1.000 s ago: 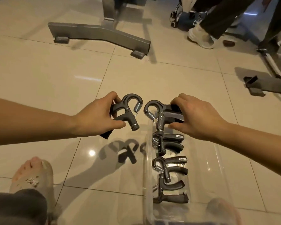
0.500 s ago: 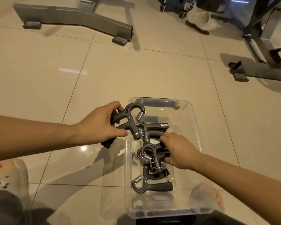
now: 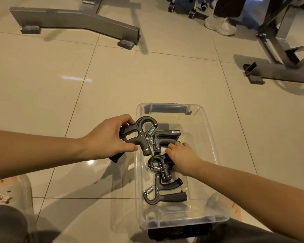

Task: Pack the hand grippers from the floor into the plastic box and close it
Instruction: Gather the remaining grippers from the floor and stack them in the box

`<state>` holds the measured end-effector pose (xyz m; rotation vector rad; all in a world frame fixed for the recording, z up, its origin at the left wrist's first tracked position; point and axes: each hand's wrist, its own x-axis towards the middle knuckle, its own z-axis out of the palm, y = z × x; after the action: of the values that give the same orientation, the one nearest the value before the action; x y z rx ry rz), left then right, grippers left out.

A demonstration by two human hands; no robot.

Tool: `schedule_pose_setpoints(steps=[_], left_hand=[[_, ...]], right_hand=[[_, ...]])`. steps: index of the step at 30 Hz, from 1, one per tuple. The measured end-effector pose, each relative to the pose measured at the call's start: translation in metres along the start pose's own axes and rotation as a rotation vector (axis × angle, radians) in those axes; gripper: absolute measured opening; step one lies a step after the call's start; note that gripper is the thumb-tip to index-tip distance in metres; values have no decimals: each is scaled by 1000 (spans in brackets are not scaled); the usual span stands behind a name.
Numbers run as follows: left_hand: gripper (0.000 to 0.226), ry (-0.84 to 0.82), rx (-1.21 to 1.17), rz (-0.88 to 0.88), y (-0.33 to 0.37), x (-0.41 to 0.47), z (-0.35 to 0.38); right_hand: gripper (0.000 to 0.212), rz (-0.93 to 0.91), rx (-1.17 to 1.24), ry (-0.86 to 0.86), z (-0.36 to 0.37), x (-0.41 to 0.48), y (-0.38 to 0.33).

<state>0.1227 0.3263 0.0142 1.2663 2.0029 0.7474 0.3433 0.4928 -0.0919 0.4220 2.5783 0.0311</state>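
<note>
My left hand point(image 3: 109, 137) has fingers and thumb wrapped round the handles of a gripper point(image 3: 140, 135), arm nearly level, holding it above the left wall of the box point(image 3: 209, 137) with its spring end over the inside. My right hand point(image 3: 182, 156) is down in the box, palm down, fingers curled on the handles of the middle gripper point(image 3: 158, 165). A far gripper point(image 3: 167, 137) and a near gripper point(image 3: 165, 195) lie either side of it. The box stands open on the floor point(image 3: 112, 85). I judge the right should release and lift clear first. Then I lay the left one flat in the bare far end, so nothing rides above the rim.
</note>
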Motion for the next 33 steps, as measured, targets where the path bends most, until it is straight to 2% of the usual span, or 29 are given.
schedule_pose_setpoints(steps=[11, 15, 18, 21, 23, 25, 27, 30, 33], left_hand=[[46, 13, 0, -26, -2, 0, -5], [47, 13, -4, -33, -2, -3, -5], [48, 20, 2, -37, -2, -4, -9], [48, 54, -15, -57, -2, -5, -14], [47, 93, -49, -79, 0, -5, -16], [47, 141, -68, -95, 4, -5, -16], [48, 192, -85, -108, 10, -6, -14], [50, 223, -124, -134, 15, -9, -11], [43, 206, -238, -171, 20, -10, -18]], right_hand=[[49, -16, -61, 63, 7, 5, -2], [49, 28, 17, 113, -10, 1, 0], [40, 113, 259, 278, -45, -7, 4], [24, 185, 720, 413, -89, -20, 0], [18, 186, 1147, 395, -114, -27, -14], [21, 163, 1448, 287, -127, -31, -30], [19, 106, 1554, 237, -130, -30, -43], [15, 77, 1697, 273, -132, -27, -48], [16, 89, 1661, 322, -137, -25, -37]])
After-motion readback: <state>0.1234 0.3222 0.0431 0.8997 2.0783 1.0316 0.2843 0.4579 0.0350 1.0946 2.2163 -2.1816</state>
